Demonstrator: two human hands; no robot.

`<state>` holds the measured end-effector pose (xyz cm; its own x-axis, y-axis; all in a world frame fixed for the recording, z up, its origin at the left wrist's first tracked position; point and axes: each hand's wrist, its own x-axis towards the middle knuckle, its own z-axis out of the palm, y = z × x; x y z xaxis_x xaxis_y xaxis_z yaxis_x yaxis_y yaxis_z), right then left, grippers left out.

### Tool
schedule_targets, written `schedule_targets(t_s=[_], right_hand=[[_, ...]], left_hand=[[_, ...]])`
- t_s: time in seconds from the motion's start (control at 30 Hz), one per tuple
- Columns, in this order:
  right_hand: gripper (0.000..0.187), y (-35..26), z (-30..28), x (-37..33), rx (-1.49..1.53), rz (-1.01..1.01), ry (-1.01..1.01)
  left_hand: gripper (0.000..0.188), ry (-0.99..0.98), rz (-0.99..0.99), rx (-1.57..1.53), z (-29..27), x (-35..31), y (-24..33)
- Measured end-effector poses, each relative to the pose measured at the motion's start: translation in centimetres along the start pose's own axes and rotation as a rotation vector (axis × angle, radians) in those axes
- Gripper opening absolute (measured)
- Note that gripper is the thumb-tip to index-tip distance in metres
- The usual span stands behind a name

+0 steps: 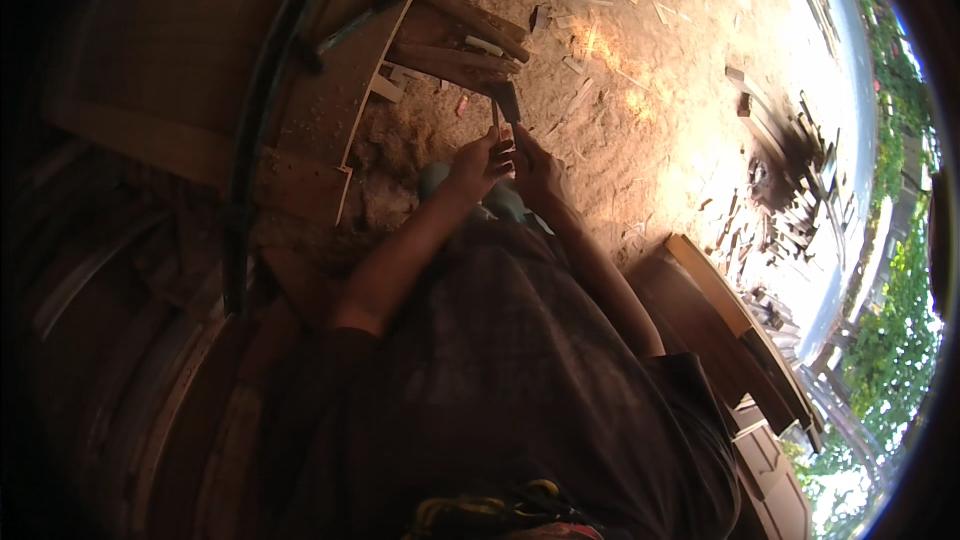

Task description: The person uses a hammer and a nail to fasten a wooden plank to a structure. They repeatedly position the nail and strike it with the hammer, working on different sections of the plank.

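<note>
Both my hands are together in front of my body, above the sandy ground. My left hand (480,164) is closed around a thin upright stick-like piece (494,112), whose exact kind is too small to tell. Close beside it, my right hand (540,172) is closed on a dark, flat, blade-like piece (510,102) that points away from me and widens at its far end. The two held pieces stand side by side, and whether they touch I cannot tell. The fingers partly hide their lower ends.
Wooden planks (455,64) lie just beyond my hands. A large wooden panel (302,188) with a dark curved metal bar (262,125) stands at the left. Wood scraps (790,190) are heaped at the right, near a brown wooden piece of furniture (705,315).
</note>
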<state>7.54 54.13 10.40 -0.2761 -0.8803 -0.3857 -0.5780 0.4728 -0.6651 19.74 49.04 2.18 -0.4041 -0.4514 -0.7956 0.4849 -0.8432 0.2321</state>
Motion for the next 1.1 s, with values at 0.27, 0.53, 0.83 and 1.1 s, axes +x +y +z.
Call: schedule_targets(t_s=[0.27,0.53,0.83,1.1], right_hand=[[0.046,-4.4,-2.7,-4.9,-0.114,0.013,-0.091],[0.045,-3.4,-1.9,-3.3,-0.146,0.033,-0.079],[0.045,-3.8,-2.1,-3.4,-0.133,-0.04,-0.026],[0.045,-2.1,-2.0,-0.7,0.241,0.12,-0.025]], left_hand=[[0.023,0.03,0.013,-0.085,-0.4,0.6,-0.3],[0.025,0.004,0.033,-0.022,-0.4,0.4,-0.4],[0.017,0.12,0.084,0.092,-0.3,0.3,-0.7],[0.022,0.108,0.239,0.299,-0.8,-2.0,0.5]])
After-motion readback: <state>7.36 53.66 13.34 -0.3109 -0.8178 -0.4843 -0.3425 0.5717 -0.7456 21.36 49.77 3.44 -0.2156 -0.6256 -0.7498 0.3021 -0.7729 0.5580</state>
